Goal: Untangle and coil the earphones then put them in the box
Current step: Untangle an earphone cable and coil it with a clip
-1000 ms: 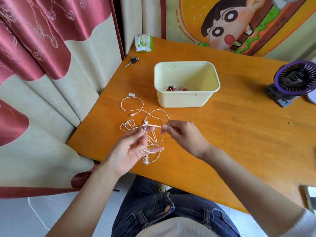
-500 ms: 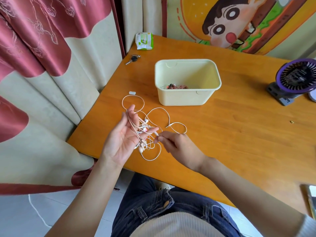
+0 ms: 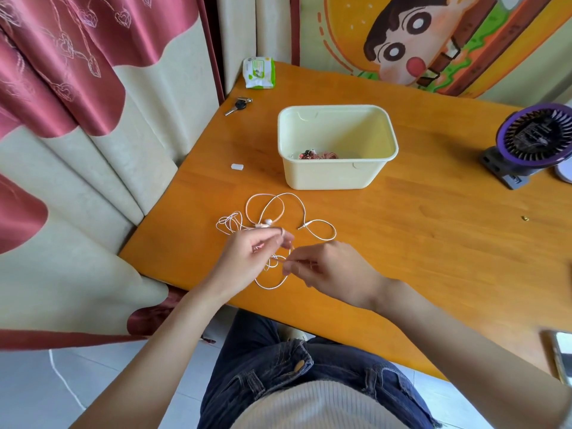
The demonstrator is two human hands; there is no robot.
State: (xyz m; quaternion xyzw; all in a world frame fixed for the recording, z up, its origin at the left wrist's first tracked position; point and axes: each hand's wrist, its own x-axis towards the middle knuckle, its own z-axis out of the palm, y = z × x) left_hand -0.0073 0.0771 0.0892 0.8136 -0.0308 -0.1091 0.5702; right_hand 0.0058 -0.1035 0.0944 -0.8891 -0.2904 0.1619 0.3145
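Note:
White earphones (image 3: 280, 209) lie in tangled loops on the orange table (image 3: 433, 243), their jack plug pointing left near the middle. My left hand (image 3: 247, 258) has turned palm down over the tangle, and its curled fingers grip part of the cord with an earbud just beyond them. My right hand (image 3: 334, 274) is close beside it and pinches a strand of the same cord between thumb and fingertips. The cream plastic box (image 3: 337, 174) stands behind the loops, with a dark and pinkish coiled item on its floor.
A key (image 3: 238, 105) and a wipes packet (image 3: 258, 72) lie at the table's far left corner. A small white piece (image 3: 237, 166) lies left of the box. A purple fan (image 3: 532, 140) stands at the right, and a phone (image 3: 561, 356) is at the near right edge.
My left hand turned from palm up to palm down and lowered the tangle toward the table. The loops spread out wider, and my right hand stayed pinching the cord beside it.

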